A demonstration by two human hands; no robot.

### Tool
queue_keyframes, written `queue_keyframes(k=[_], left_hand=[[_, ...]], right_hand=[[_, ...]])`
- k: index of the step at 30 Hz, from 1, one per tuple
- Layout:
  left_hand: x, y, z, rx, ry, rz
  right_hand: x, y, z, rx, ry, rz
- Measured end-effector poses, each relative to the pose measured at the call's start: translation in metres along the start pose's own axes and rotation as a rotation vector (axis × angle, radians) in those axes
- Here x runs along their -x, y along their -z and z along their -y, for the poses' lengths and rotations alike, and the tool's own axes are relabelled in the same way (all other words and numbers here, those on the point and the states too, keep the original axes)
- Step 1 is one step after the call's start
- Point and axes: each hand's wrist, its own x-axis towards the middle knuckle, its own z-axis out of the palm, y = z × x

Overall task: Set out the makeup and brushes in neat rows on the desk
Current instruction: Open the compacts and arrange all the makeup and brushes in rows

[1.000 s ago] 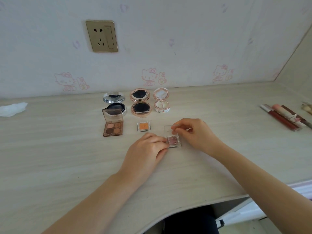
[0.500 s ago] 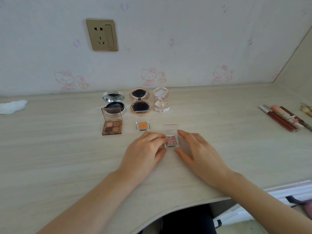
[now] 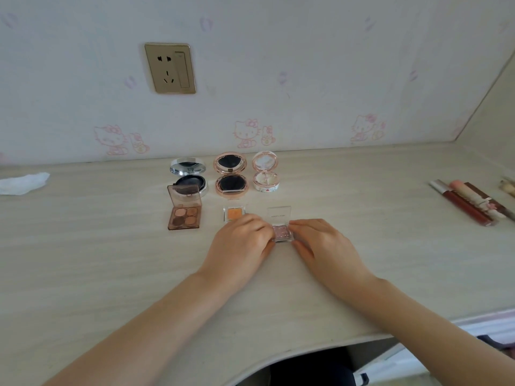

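Pink eyeshadow [image 3: 282, 232] sits pinched between our left hand [image 3: 242, 240] and right hand [image 3: 323, 246]; we square it with the orange pan [image 3: 233, 213].

Faint print marks the clear lid [image 3: 279, 214] of the pink eyeshadow pan (too small to read).

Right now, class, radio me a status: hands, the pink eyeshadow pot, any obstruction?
Left hand and right hand pinch the pink eyeshadow pot, lid open, on the desk. Orange pot close left, partly behind left fingers. Nothing blocking.
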Motion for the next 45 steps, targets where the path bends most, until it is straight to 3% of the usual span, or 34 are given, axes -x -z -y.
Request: queue_keyframes(k=[21, 45], left_hand=[[-0.031, -0.017, 0.03, -0.016, 0.102, 0.024], [-0.037, -0.014, -0.005, 0.01, 0.016, -0.056]], right_hand=[[-0.047, -0.017, -0.016, 0.028, -0.021, -0.014], [-0.024, 0.008, -0.039, 0.08, -0.057, -0.011]])
